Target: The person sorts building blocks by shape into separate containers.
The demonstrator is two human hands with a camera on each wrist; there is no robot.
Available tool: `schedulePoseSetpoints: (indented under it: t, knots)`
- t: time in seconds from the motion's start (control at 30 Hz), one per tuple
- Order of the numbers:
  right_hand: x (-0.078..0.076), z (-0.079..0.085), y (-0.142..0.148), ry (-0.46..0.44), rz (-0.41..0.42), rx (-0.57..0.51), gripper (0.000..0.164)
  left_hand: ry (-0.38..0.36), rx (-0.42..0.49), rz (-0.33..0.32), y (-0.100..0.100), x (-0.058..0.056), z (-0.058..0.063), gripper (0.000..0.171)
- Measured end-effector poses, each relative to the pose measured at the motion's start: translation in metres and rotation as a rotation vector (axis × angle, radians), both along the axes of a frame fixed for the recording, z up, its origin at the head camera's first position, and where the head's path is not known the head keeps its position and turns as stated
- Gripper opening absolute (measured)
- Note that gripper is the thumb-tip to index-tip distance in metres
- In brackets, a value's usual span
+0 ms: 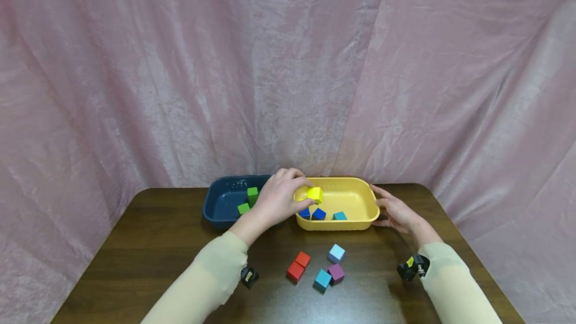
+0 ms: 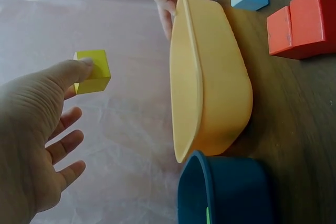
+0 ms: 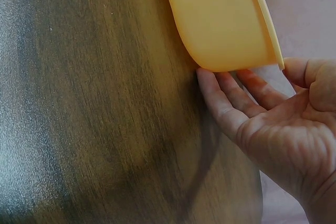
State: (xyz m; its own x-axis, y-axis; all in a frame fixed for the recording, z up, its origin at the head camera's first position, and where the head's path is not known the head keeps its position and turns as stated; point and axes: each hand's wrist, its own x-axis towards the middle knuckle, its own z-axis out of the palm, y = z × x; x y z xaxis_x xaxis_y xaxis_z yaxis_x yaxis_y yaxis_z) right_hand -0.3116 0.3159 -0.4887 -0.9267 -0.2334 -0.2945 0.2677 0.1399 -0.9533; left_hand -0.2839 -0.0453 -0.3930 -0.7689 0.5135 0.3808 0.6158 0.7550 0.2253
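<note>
My left hand [image 1: 281,196] pinches a bright yellow cube [image 1: 315,194] between thumb and fingers, held over the left end of the yellow bin [image 1: 355,225]. In the left wrist view the cube [image 2: 93,72] sits at the thumb tip, with the other fingers spread below. Inside the yellow bin lie dark blue cubes [image 1: 319,214] and a teal cube [image 1: 339,216]. My right hand [image 1: 398,214] is at the bin's right end. The right wrist view shows its fingers [image 3: 223,100] extended against the bin's outer wall [image 3: 226,30], the thumb near the rim.
A navy bin [image 1: 218,221] stands left of the yellow one, holding green cubes [image 1: 252,195], partly behind my left hand. On the wooden table [image 1: 157,254], nearer me, lie two red cubes [image 1: 295,272], a light blue cube [image 1: 336,253], a purple cube [image 1: 336,274] and a blue cube [image 1: 322,280].
</note>
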Motion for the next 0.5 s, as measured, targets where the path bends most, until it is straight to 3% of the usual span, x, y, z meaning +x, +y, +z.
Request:
schedulePoseSetpoints:
  t: [0.5]
  knots:
    - [0.001, 0.000, 0.001, 0.002, 0.005, -0.007, 0.064, -0.074, -0.060, 0.029, 0.024, -0.011, -0.010, 0.043]
